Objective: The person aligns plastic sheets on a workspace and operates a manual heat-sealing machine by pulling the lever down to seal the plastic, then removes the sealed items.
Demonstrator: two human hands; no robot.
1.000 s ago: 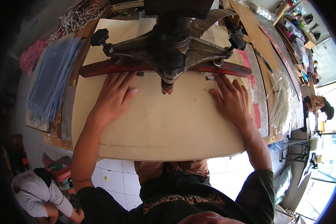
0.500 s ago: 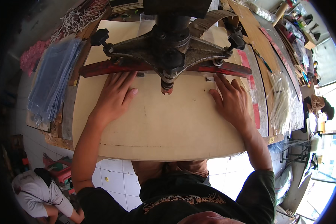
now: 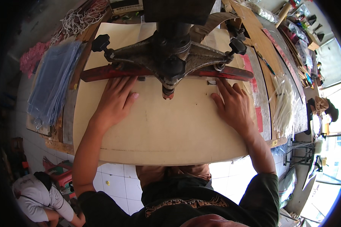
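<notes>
Both hands rest on a cream-coloured board (image 3: pixel 166 132) laid over the worktable. My left hand (image 3: pixel 117 99) lies flat with its fingers stretched forward and its thumb apart. Its fingertips reach the near edge of a long dark-red bar (image 3: pixel 102 72), which partly hides them. My right hand (image 3: pixel 234 105) is also flat, fingers spread, with its fingertips by the bar's right part. Above the board stands a dark metal press head (image 3: pixel 173 56), with the bar under its arms. A small dark piece (image 3: pixel 211 82) lies beside my right fingertips. Neither hand shows anything held.
Clear plastic sleeves (image 3: pixel 51 81) are stacked at the left, with white cords (image 3: pixel 81 20) beyond. White strips (image 3: pixel 285 104) lie at the right near a wooden board (image 3: pixel 254 28). A co-worker (image 3: pixel 41 196) bends down at the lower left. Black knobs (image 3: pixel 101 43) stick out from the press.
The whole view has shifted very slightly. Both hands keep their flat position on the board beside the bar.
</notes>
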